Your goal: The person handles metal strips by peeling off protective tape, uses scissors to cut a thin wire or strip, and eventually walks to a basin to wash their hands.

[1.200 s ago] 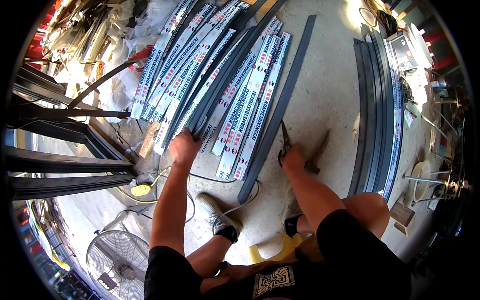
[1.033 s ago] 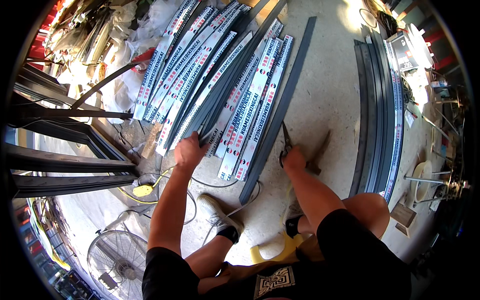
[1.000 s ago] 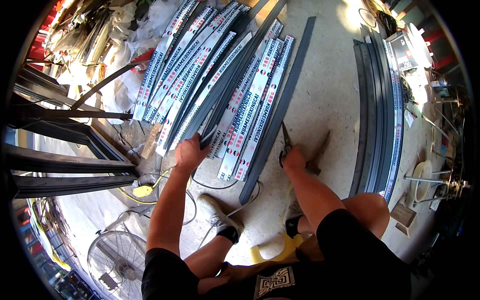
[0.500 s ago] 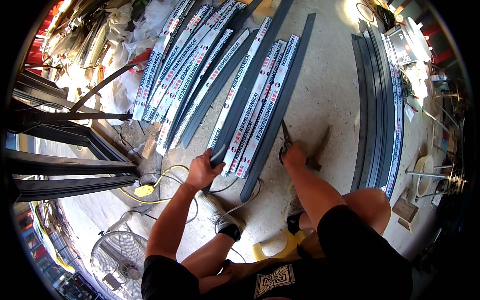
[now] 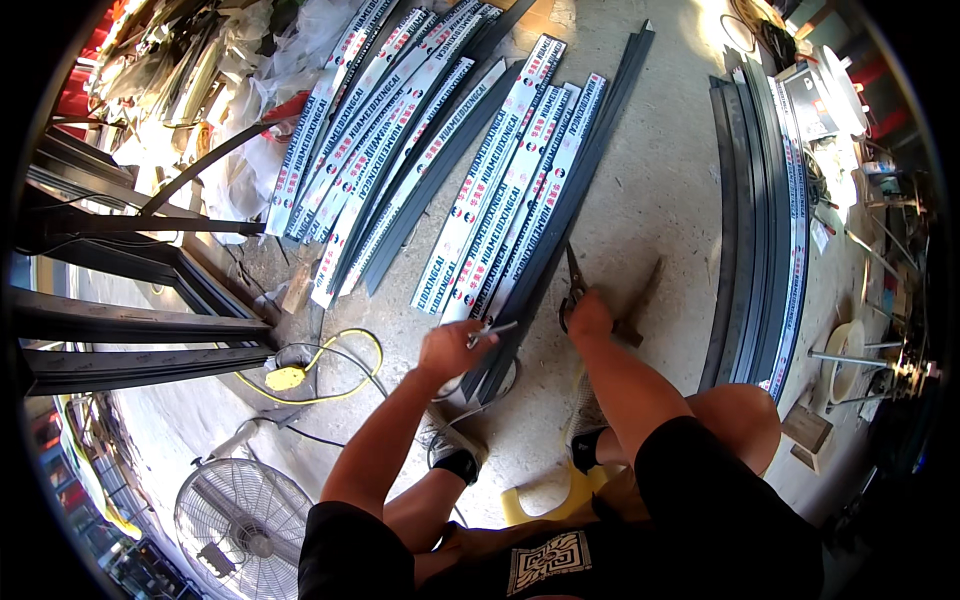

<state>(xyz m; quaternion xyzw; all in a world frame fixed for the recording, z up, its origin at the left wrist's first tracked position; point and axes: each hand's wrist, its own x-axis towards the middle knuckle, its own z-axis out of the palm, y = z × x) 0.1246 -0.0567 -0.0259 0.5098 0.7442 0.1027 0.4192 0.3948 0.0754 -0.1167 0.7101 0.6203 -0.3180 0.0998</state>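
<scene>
My left hand [image 5: 455, 350] is closed around a short pale grey strip [image 5: 498, 329] whose tip sticks out past the fingers. It is over the near ends of the long profiles, close to a dark grey profile [image 5: 560, 235]; whether the fingers also grip that profile is hidden. My right hand [image 5: 590, 315], lower right of the profiles, is closed round dark scissors [image 5: 573, 270] with the blades pointing away from me. Beside the dark profile lie several profiles covered in white printed film [image 5: 510, 190].
A second group of film-covered profiles [image 5: 380, 140] lies further left. More dark profiles [image 5: 745, 230] stretch along the right. A piece of wood [image 5: 640, 300] is beside my right hand. A yellow cable with a socket block [image 5: 287, 378], a fan [image 5: 245, 535] and dark frames [image 5: 150, 340] are at left.
My left hand has moved right and slightly down with the pale strip. A dark profile has shifted from between the film-covered ones to the right side of the group. My right hand has barely moved.
</scene>
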